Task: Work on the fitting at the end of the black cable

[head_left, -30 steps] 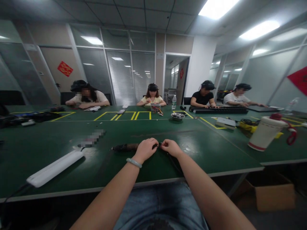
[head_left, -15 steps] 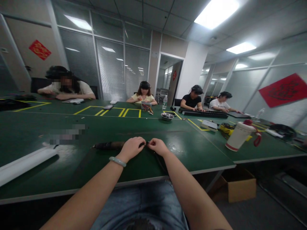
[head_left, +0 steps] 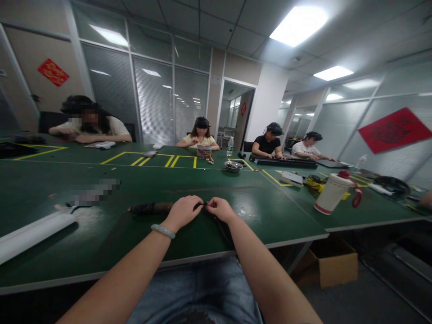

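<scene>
On the green table in front of me lies a long dark electric screwdriver (head_left: 148, 208), its thin metal tip pointing left. My left hand (head_left: 184, 213) is closed over its rear end, hiding that part. Close by on the right, my right hand (head_left: 218, 209) pinches the end of a black cable (head_left: 222, 231), which drops towards the table edge beneath my forearm. The fingertips of both hands almost meet where cable and screwdriver come together. Whether the two are joined there is too small to tell.
A white long object (head_left: 37, 236) lies at the left. On the right stand a white tumbler (head_left: 332, 193) with a red strap and a small white box (head_left: 292, 178). Farther back are a metal bowl (head_left: 233, 167) and a water bottle (head_left: 230, 146). Several people sit opposite.
The view has shifted slightly. Both hands keep their hold at the screwdriver's rear end and the cable, with hardly any visible movement.
</scene>
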`<state>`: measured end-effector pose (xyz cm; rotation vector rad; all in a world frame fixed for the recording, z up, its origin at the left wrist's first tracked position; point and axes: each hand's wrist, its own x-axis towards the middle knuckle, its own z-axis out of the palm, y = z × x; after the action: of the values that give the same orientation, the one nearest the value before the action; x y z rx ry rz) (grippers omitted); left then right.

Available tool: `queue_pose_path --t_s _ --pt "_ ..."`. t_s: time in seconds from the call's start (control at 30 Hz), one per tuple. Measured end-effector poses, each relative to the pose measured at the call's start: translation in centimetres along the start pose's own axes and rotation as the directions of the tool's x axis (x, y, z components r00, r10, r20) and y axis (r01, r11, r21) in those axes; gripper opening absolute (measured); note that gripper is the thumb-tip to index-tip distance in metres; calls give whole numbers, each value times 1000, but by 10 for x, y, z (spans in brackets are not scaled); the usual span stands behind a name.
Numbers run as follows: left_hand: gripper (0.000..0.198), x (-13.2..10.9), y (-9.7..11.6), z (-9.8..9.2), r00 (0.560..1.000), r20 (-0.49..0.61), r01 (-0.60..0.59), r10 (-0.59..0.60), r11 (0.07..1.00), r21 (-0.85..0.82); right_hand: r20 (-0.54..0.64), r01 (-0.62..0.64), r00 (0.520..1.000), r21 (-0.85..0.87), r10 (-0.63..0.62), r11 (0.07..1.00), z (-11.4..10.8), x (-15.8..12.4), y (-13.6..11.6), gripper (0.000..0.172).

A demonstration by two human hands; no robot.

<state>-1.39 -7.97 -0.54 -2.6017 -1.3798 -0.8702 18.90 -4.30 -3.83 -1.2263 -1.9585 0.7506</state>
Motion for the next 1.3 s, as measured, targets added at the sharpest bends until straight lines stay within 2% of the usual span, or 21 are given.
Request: queue_pose_path --t_s 0.4,0.73,1.3 --pt "17 1 -3 2 999 43 -15 14 1000 18 -16 -1 1000 -17 1 1000 0 0 -1 13" --pt "17 1 -1 0 999 35 -17 16 999 34 -13 -5 1000 -10 5 1000 -2 -2 -6 14" --pt "17 1 -2 1 1000 25 -11 11 1000 26 -12 1 1000 -2 -1 1000 1 2 0 17"
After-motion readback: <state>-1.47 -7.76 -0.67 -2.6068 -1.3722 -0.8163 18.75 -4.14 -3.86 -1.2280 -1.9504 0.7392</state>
